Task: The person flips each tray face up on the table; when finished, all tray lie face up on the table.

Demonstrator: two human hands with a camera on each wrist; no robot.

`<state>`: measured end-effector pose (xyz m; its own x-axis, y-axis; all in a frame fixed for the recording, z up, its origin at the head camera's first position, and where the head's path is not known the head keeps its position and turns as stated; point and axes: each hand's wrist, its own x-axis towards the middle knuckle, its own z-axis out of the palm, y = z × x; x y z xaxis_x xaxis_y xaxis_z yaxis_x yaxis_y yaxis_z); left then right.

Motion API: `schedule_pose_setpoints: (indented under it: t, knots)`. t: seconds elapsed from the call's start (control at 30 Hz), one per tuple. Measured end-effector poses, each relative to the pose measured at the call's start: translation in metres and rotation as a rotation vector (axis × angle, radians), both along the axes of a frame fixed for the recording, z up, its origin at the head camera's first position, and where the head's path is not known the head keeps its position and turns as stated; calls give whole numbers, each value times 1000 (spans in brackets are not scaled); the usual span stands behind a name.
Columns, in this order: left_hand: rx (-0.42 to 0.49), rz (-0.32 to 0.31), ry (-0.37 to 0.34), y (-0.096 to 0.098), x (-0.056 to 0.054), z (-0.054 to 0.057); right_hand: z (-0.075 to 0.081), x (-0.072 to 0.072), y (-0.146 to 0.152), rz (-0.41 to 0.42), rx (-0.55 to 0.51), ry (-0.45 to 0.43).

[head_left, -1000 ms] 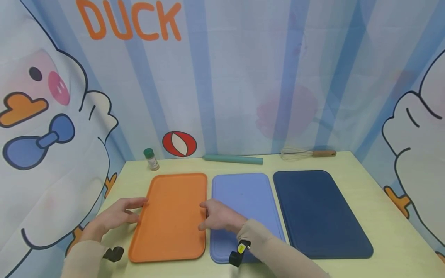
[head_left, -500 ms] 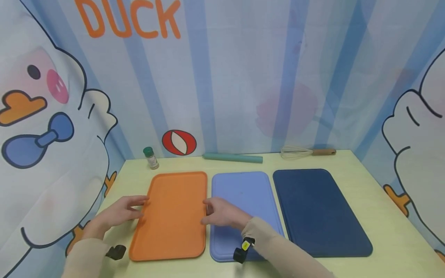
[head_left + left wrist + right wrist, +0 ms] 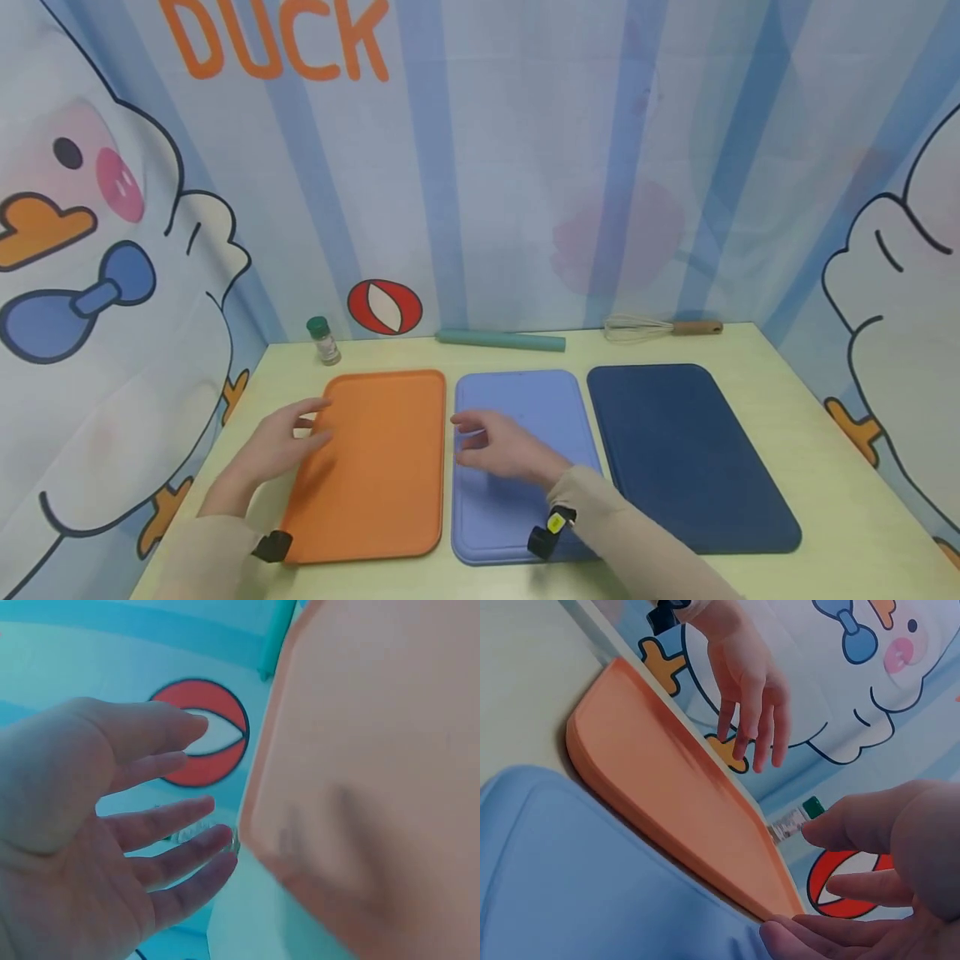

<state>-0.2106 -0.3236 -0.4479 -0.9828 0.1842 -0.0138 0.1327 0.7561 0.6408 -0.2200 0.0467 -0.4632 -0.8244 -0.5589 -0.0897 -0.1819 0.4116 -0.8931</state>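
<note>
An orange tray (image 3: 375, 483) lies flat on the left of the table. Above its left edge hovers my left hand (image 3: 281, 442), fingers relaxed and apart from the tray; the left wrist view shows nothing in its palm. My right hand (image 3: 506, 446) is over a periwinkle-blue board (image 3: 525, 517) in the middle, near the orange tray's right edge. Its fingers are loosely bent and hold nothing. In the right wrist view, the fingertips of my right hand (image 3: 877, 892) overlap the near corner of the orange tray (image 3: 667, 787); contact cannot be told.
A dark navy board (image 3: 690, 467) lies on the right. Along the back of the pale yellow table (image 3: 847, 500) are a green-capped spice jar (image 3: 324, 342), a teal rod (image 3: 501, 340) and a whisk (image 3: 660, 328). A duck-printed curtain (image 3: 510, 167) closes off the back and sides.
Both hands have left the orange tray's side edges and lifted. The left hand has moved up and inward, the right hand rightward over the blue board. The tray has stayed in place.
</note>
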Motion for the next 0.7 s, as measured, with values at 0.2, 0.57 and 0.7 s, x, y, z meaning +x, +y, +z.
schedule_pose_setpoints:
  t: [0.2, 0.57, 0.7]
  knots:
    - [89, -5, 8, 18, -1, 2, -3, -7, 21, -27, -8, 29]
    - [180, -85, 20, 56, 2, -5, 3, -10, 50, -109, 10, 50]
    - [194, -107, 46, 70, 0, -7, 3, -12, 62, -126, 11, 53]
